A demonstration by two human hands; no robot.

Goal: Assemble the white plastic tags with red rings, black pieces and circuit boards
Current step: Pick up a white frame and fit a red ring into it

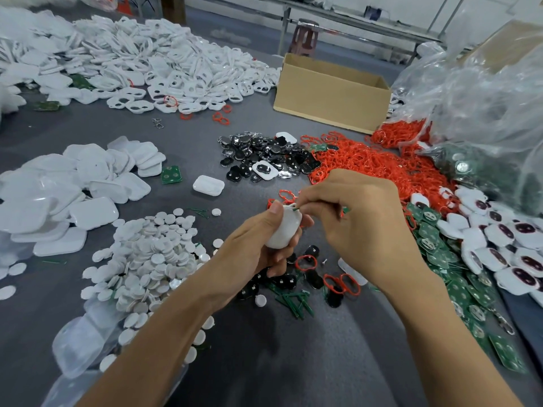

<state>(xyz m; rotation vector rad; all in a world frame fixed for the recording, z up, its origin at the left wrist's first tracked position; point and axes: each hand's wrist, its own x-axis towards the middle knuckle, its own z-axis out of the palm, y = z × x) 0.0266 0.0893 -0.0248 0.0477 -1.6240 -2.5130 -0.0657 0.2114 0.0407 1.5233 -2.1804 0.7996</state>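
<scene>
My left hand [258, 248] grips a white plastic tag [284, 230] above the grey table, thumb on its top edge. My right hand [352, 218] pinches a green circuit board [295, 209] at the tag's upper rim; most of the board is hidden by my fingers. Red rings [305, 262] and black pieces [285, 282] lie scattered just below my hands. A big heap of red rings [382, 163] lies beyond my right hand. Green circuit boards [440, 254] are spread to the right.
White tag shells are piled at far left [147, 63] and near left [58, 195], white discs [152, 248] in front. A cardboard box [332, 95] stands at the back, a clear plastic bag [484, 107] to the right. Assembled tags [505, 248] lie at the right edge.
</scene>
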